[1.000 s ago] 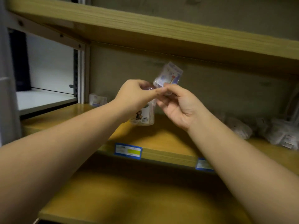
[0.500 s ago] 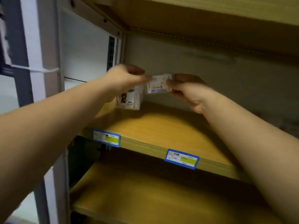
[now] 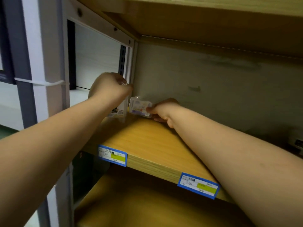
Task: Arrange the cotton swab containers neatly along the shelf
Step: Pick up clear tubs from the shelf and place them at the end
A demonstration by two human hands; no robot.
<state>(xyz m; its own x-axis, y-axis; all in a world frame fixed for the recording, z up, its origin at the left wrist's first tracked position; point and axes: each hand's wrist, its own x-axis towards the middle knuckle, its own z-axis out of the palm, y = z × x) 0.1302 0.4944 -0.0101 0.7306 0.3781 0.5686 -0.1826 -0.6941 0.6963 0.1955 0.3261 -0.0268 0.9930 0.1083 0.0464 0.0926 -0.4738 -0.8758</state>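
Observation:
A tall clear cotton swab container (image 3: 118, 110) with a cartoon label stands at the far left back corner of the wooden shelf (image 3: 147, 141). My left hand (image 3: 109, 87) grips its top from above. A small flat clear cotton swab box (image 3: 140, 107) with a white and purple label is just to its right, low over the shelf by the back wall. My right hand (image 3: 162, 110) pinches that box at its right end. Whether the box touches the shelf I cannot tell.
Two blue price tags (image 3: 112, 155) (image 3: 197, 185) are stuck on the shelf's front edge. A grey metal upright (image 3: 131, 63) bounds the shelf on the left. Another wooden shelf (image 3: 196, 7) is close overhead, and a lower shelf (image 3: 139, 207) lies beneath. Something dark sits at the far right (image 3: 297, 143).
Both hands have moved left and back into the shelf corner. The tall container has come down to the shelf, and the small box has dropped from chest height to just above the board.

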